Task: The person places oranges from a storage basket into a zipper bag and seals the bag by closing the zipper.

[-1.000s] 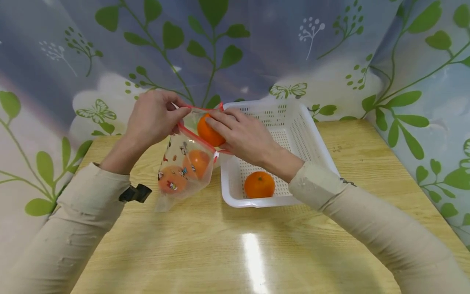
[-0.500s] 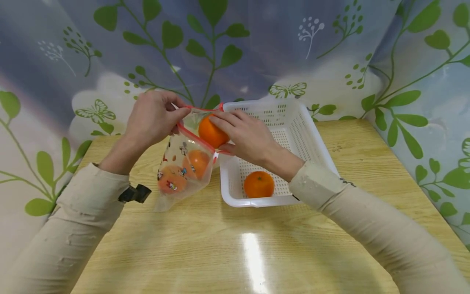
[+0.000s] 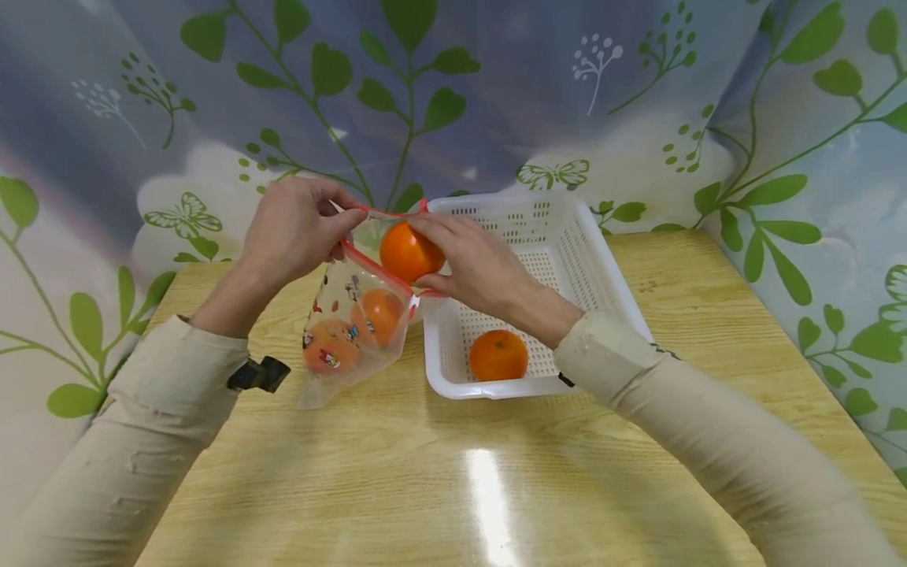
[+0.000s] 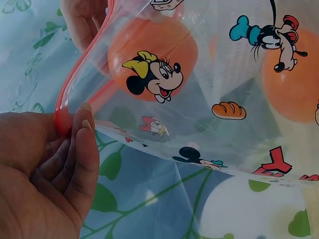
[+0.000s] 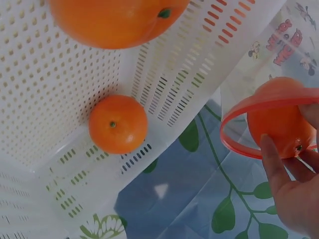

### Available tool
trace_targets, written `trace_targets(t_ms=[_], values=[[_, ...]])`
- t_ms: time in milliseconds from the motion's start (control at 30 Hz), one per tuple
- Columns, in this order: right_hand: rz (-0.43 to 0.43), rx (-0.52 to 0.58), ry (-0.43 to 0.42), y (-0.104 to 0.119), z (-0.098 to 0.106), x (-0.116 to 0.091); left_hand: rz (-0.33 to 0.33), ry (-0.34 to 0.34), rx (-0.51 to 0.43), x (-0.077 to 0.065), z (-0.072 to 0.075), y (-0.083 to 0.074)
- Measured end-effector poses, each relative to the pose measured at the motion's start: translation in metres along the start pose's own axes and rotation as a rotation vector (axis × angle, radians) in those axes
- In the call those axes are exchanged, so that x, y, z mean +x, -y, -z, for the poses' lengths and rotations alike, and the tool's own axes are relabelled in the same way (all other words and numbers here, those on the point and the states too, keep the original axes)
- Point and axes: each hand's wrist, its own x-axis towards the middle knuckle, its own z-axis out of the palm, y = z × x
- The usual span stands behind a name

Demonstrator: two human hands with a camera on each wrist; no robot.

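Observation:
My left hand (image 3: 301,228) pinches the red zip edge of a clear plastic zip bag (image 3: 354,378) printed with cartoon figures. At the bag's spread mouth, my right hand (image 3: 482,260) holds an orange (image 3: 405,250), fingertips over its top and thumb below. The red rim rings this orange in the right wrist view. Lower in the bag lie two more oranges, one to the left (image 3: 329,348) and one to the right (image 3: 381,315). Through the film, the left wrist view shows one orange (image 4: 174,40) close to the left fingers.
Right of the bag stands a white perforated basket (image 3: 616,276). A near orange (image 3: 498,355) sits in it, and a second basket orange (image 5: 118,124) shows in the right wrist view, hidden under the arm from the head. The wooden table (image 3: 397,480) meets a leaf-print curtain (image 3: 496,94) behind.
The right fingers have drawn slightly back to the right, so more of the held orange shows. The left hand and the bag have barely moved.

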Motion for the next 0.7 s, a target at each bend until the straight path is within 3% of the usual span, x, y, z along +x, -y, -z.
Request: trace_targets(t_ms=[200,400,700], values=[[-0.032,0.132,-0.036,0.001,-0.003,0.0,0.008,0.008,-0.022,-0.001,0.0,0.001],[-0.107,0.236,-0.009,0.004,-0.003,0.002,-0.006,0.011,-0.029,0.0,-0.002,0.001],[-0.196,0.245,0.04,0.012,-0.001,0.005,-0.028,0.006,-0.038,0.0,-0.003,0.002]])
